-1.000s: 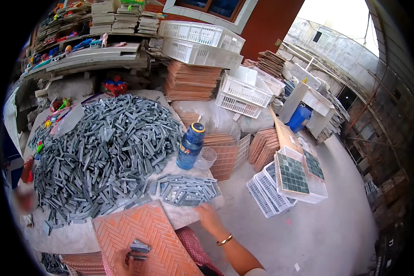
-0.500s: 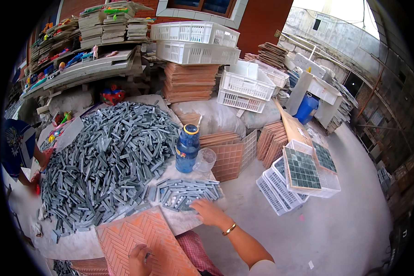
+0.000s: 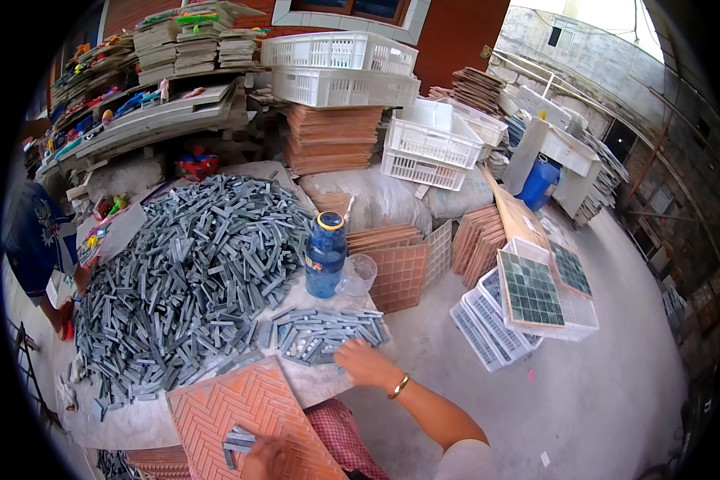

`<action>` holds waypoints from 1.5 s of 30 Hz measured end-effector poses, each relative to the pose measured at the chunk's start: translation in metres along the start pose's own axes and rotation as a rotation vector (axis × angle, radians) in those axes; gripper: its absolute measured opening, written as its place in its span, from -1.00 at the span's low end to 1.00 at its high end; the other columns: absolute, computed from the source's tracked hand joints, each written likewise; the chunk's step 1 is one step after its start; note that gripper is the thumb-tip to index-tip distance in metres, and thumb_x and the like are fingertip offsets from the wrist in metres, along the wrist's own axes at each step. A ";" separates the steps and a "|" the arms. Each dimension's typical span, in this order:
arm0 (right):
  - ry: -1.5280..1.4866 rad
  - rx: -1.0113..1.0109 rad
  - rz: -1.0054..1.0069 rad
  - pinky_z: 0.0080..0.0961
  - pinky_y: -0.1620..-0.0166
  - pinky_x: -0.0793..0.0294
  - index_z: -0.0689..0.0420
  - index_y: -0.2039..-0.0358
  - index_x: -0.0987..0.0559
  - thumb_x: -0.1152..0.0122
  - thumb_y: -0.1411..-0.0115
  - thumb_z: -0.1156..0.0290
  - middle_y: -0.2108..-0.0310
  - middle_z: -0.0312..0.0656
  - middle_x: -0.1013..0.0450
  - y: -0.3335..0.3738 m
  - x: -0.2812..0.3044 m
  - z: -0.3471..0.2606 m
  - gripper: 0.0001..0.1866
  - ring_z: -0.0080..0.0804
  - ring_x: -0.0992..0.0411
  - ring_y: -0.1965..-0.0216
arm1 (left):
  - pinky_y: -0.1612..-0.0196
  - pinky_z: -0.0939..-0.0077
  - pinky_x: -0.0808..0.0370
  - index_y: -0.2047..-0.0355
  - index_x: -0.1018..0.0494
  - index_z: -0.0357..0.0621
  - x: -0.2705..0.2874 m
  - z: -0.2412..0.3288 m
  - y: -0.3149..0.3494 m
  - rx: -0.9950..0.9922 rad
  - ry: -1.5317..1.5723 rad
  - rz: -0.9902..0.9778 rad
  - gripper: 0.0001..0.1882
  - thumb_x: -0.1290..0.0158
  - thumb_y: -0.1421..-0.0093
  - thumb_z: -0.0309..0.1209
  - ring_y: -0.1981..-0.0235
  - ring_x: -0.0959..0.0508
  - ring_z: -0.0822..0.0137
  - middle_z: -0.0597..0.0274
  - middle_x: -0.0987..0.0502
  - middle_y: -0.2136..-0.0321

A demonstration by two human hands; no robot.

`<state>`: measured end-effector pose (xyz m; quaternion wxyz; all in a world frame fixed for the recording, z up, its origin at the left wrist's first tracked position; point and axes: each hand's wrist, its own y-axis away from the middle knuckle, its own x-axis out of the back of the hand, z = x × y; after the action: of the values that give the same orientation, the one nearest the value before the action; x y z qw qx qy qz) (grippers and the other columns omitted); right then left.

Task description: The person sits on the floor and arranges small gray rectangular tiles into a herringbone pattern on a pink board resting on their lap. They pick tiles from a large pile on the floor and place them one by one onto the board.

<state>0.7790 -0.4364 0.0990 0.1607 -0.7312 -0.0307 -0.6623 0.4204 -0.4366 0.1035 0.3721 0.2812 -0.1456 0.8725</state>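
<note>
My left hand (image 3: 266, 459) is low over an orange mold board (image 3: 244, 404) with herringbone grooves. Its fingers are curled, and several grey tile strips (image 3: 237, 442) stick out from them above the board. At the table's right edge my right hand (image 3: 366, 365), with a gold bracelet at the wrist, reaches into a small spread of grey tile strips (image 3: 320, 330). Its fingers are bent together at the near side of that spread; whatever is between the fingertips is hidden. A much larger heap of grey tile strips (image 3: 192, 272) covers the table's left part.
A blue bottle (image 3: 326, 256) and a clear plastic cup (image 3: 358, 274) stand behind the small spread. Orange grid boards (image 3: 396, 276) lean beyond the table. White crates (image 3: 496, 320) with green tiled panels (image 3: 530, 288) sit right. Another person (image 3: 40, 240) stands far left.
Grey strips now show beyond my left hand, which has shifted slightly right and down. My right hand has turned a little, fingers more closed, at the small spread. The person at left has moved.
</note>
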 end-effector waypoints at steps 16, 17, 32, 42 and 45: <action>-0.067 -0.320 -0.031 -0.21 0.11 -0.37 0.14 0.22 -0.41 -0.41 0.11 0.34 0.24 -0.08 -0.39 -0.064 -0.020 -0.069 -0.54 -0.08 -0.38 0.15 | -0.06 0.19 -0.40 0.14 -0.48 -0.25 0.038 -0.043 0.043 0.023 0.062 0.014 -0.77 0.03 -0.18 -0.53 0.07 -0.50 -0.09 -0.09 -0.53 0.16; -0.071 -0.305 -0.047 -0.19 0.11 -0.38 0.13 0.21 -0.40 -0.41 0.11 0.34 0.23 -0.09 -0.39 -0.066 -0.022 -0.073 -0.53 -0.09 -0.37 0.13 | -0.06 0.19 -0.40 0.15 -0.49 -0.25 0.043 -0.045 0.045 0.024 0.087 0.015 -0.77 0.03 -0.19 -0.53 0.07 -0.50 -0.09 -0.09 -0.53 0.16; -0.196 -0.307 -0.045 -0.21 0.16 -0.44 0.16 0.22 -0.47 -0.32 0.09 0.37 0.26 -0.04 -0.45 -0.084 -0.040 -0.143 -0.61 -0.06 -0.43 0.19 | 0.14 0.28 -0.48 0.27 -0.48 -0.27 0.108 -0.074 0.063 -0.159 0.072 0.198 -0.79 -0.02 -0.05 -0.64 0.21 -0.53 0.00 -0.07 -0.52 0.25; -0.255 -0.608 0.322 -0.26 0.08 -0.42 0.15 0.18 -0.52 -0.33 -0.02 0.35 0.24 -0.11 -0.45 -0.070 0.000 -0.105 -0.66 -0.10 -0.42 0.12 | 0.25 0.28 -0.54 0.34 -0.51 -0.22 0.100 -0.041 -0.042 -0.212 -0.019 0.248 -0.81 -0.05 0.01 -0.64 0.32 -0.56 -0.02 0.05 -0.54 0.31; -0.219 -0.805 0.474 -0.21 0.11 -0.41 0.12 0.33 -0.56 -0.31 -0.01 0.38 0.25 -0.08 -0.44 -0.018 -0.008 -0.029 -0.80 -0.05 -0.40 0.15 | 0.20 0.24 -0.50 0.33 -0.52 -0.21 0.060 -0.044 -0.088 -0.382 -0.169 0.224 -0.81 -0.02 -0.01 -0.59 0.26 -0.53 0.00 0.05 -0.53 0.29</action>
<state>0.7451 -0.4259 0.0968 0.0070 -0.7875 0.3791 -0.4859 0.4344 -0.3220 0.1083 0.3058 0.2599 -0.3690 0.8383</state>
